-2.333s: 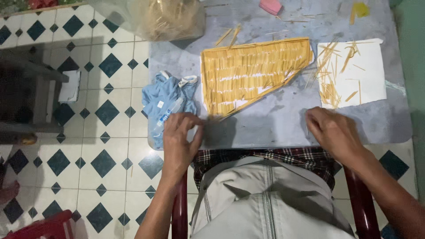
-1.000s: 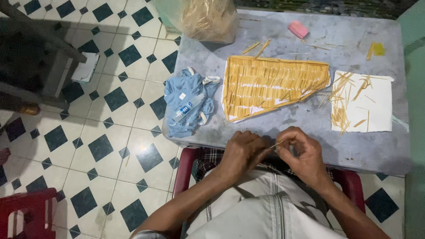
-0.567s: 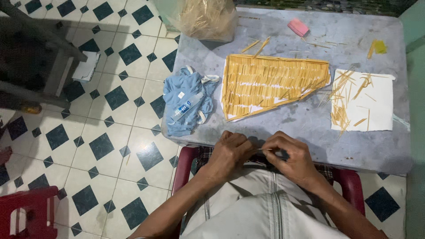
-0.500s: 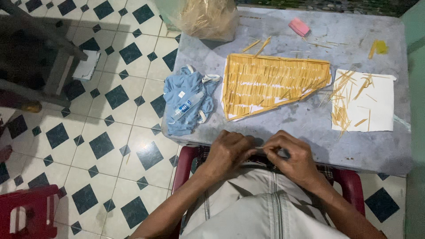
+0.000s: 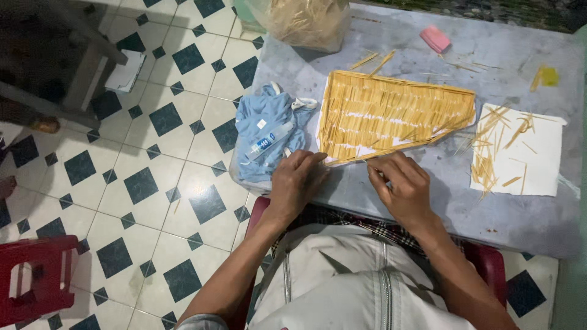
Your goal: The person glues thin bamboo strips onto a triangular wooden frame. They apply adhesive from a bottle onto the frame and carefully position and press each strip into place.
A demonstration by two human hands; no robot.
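A flat panel of thin yellow sticks point(image 5: 397, 113), shaped like a wedge, lies on the grey table point(image 5: 440, 208). My left hand point(image 5: 296, 183) rests with curled fingers on the panel's lower left corner and holds it down. My right hand point(image 5: 400, 186) is at the panel's lower edge, its fingertips pinched on what looks like a thin stick point(image 5: 367, 162). Both hands are close together in front of my lap.
White paper point(image 5: 538, 165) with loose sticks lies at the right. A blue cloth point(image 5: 269, 119) with a small tube point(image 5: 266, 143) hangs at the table's left edge. A bag of sticks point(image 5: 306, 21) and a pink block point(image 5: 435, 38) sit at the back. A red stool point(image 5: 36, 281) stands on the tiled floor.
My hands came together at my lap with a thin stick, then moved up onto the table to the panel's lower edge. The head camera came closer.
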